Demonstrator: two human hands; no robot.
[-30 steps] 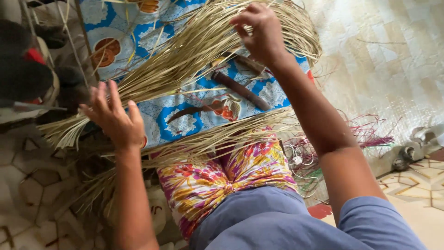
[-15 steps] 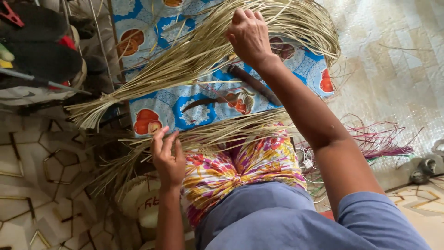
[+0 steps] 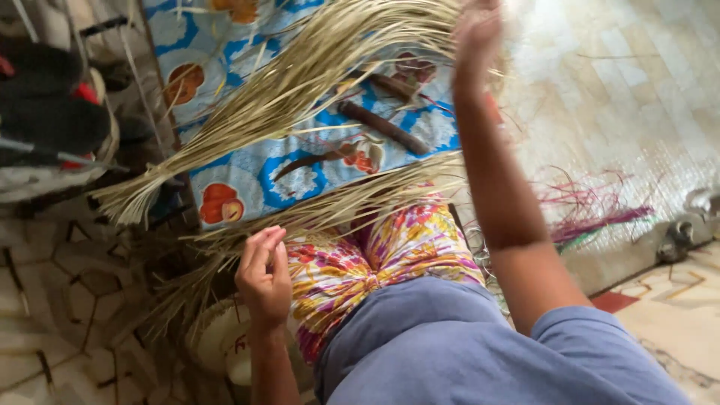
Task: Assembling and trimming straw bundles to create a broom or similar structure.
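Head view | right hand (image 3: 476, 30) raised, blurred, closed on the upper bundle of dried straw (image 3: 300, 82) above the blue patterned cloth (image 3: 300, 180) | left hand (image 3: 262, 274) loosely curled, empty, beside the lower straw (image 3: 337, 206) on the lap | risk: strands slipping loose, scattering | no packages or signs visible.

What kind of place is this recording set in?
Probably a home floor used for hand weaving: bundles of dried straw lie over a blue patterned cloth, a pale woven mat lies alongside, and the tiled floor shows at the edges.
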